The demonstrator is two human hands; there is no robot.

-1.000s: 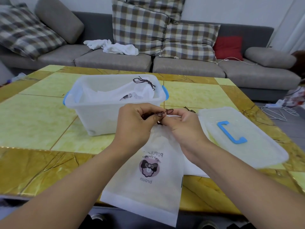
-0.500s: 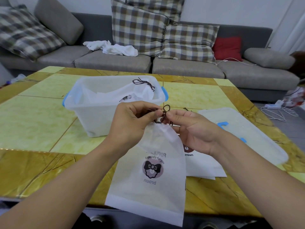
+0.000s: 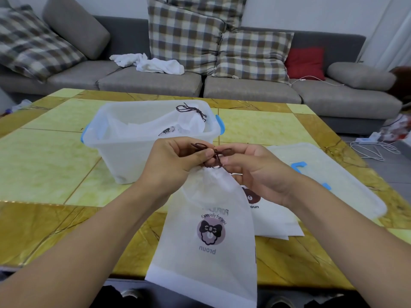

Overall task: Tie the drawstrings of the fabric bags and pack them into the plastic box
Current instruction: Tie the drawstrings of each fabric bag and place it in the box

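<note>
A white fabric bag (image 3: pixel 206 236) with a bow-and-bear print hangs over the table's front edge, its mouth gathered. My left hand (image 3: pixel 175 161) and my right hand (image 3: pixel 255 172) each pinch a loop of its dark brown drawstring (image 3: pixel 213 153), which forms a bow between them. Behind my hands stands the translucent plastic box (image 3: pixel 124 156) with blue handles; it holds several white bags, one with a tied drawstring (image 3: pixel 192 111) at the back right. More flat white bags (image 3: pixel 273 221) lie under my right wrist.
The box lid (image 3: pixel 329 181) with its blue handle lies on the yellow-tiled table (image 3: pixel 44 156) to the right. A grey sofa (image 3: pixel 155 83) with checked cushions and white cloth runs along the far side. Cables (image 3: pixel 373 147) lie on the floor at right.
The drawstring went from a single loop between my fingers to a two-loop bow. My hands drew slightly apart, and the bag shifted a little rightward and lower.
</note>
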